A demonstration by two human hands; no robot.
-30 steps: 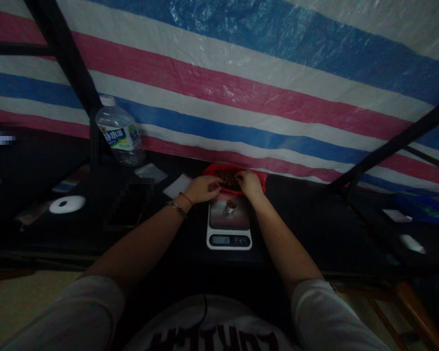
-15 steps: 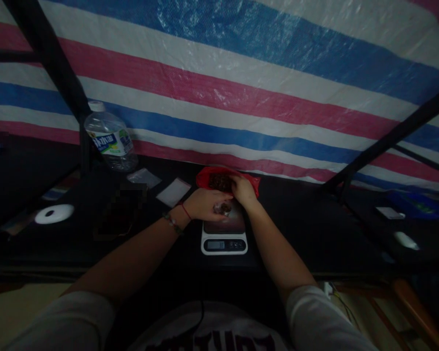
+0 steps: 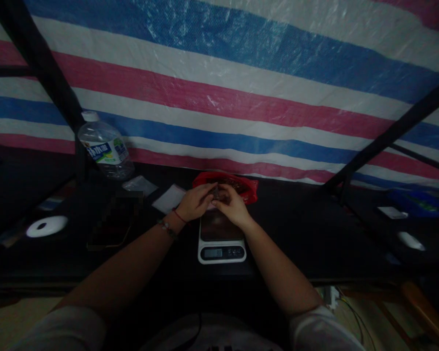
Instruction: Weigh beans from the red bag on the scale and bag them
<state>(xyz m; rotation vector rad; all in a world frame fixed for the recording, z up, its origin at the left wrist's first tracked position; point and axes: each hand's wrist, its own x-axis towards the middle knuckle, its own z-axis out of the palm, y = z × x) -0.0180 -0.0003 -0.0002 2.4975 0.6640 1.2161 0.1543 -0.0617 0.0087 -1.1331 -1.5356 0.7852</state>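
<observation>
1. Red plastic bag (image 3: 251,189) lies just beyond my hands, long axis L–R, approx. parallel to the striped sheet (image 3: 219,102); dark contents partly show. My R hand covers more of its near side, so R looks nearer.
2. L hand (image 3: 195,201) and R hand (image 3: 233,205): fingers curled, fingertips nearly meeting, pinching a small dark item (image 3: 215,193) btwn them. Can't tell which hand bears more of it, nor exactly what it is.
3. Kitchen-type scale (image 3: 222,253) sits below/nearer me, long axis pointing away from me; my hands are over its far end.
4. Text: scale display lit, digits too dim to read; button marks illegible. Clear bottle (image 3: 106,165), far L: blue/green label, white Chinese chars., "水" legible, rest unclear. No brand readable elsewhere.
5. Flat packet (image 3: 168,199) lies just L of my L hand.
</observation>
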